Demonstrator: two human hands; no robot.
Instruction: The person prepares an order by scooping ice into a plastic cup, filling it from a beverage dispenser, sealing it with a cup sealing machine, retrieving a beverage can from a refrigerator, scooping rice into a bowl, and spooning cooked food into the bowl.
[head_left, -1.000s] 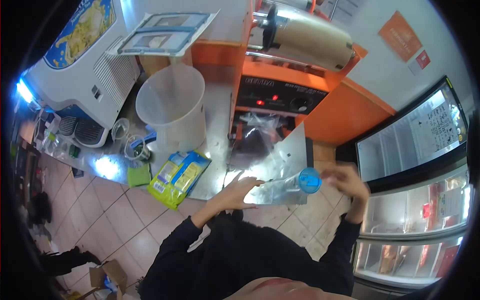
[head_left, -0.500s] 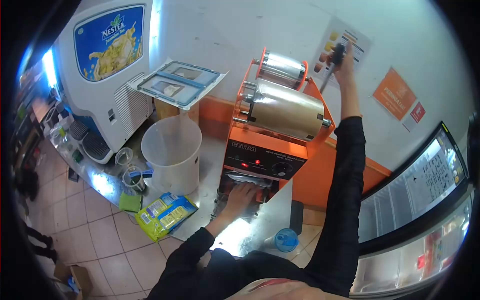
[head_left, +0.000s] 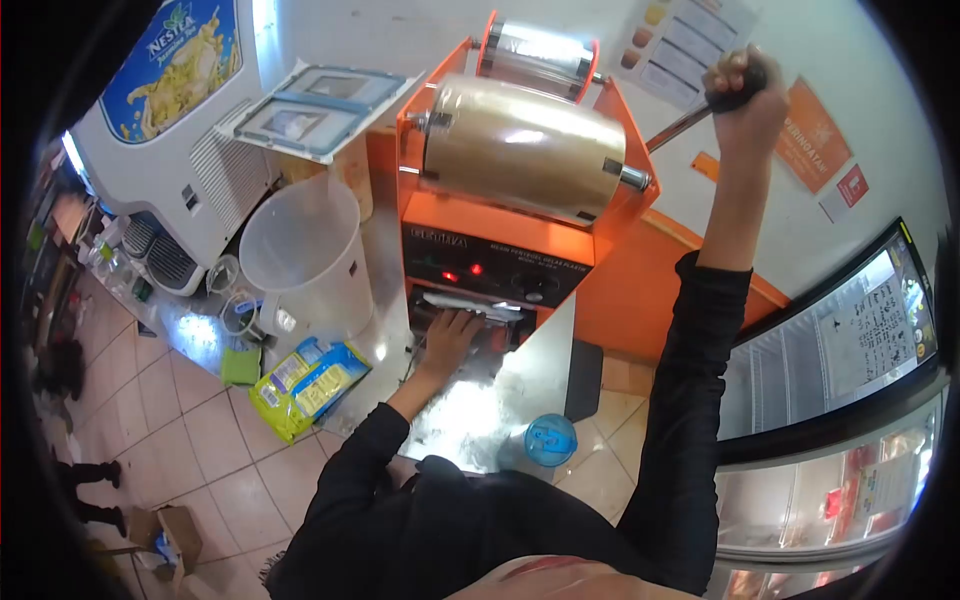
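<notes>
In front of me stands an orange cup sealing machine (head_left: 500,232) with a large roll of film (head_left: 522,148) and two red lights lit. My right hand (head_left: 745,100) is closed around the black knob of its metal lever (head_left: 682,128), out to the right side. Low at the machine's front opening, my left hand (head_left: 450,342) lies with fingers stretched out over the dark tray area. Its fingertips are by a shiny strip of film (head_left: 465,303) at the opening. Whether a cup sits inside is hidden.
Left of the machine are a clear plastic bucket (head_left: 305,262), a yellow-green packet (head_left: 310,388), a green sponge (head_left: 241,366) and a tea dispenser (head_left: 185,150). A blue-lidded cup (head_left: 551,440) stands near the counter's front edge. A glass-door fridge (head_left: 815,340) is at right.
My right hand has wrapped around the lever knob, and the lever leans further outward to the right. My left hand stays at the machine's front. The whole view has shifted.
</notes>
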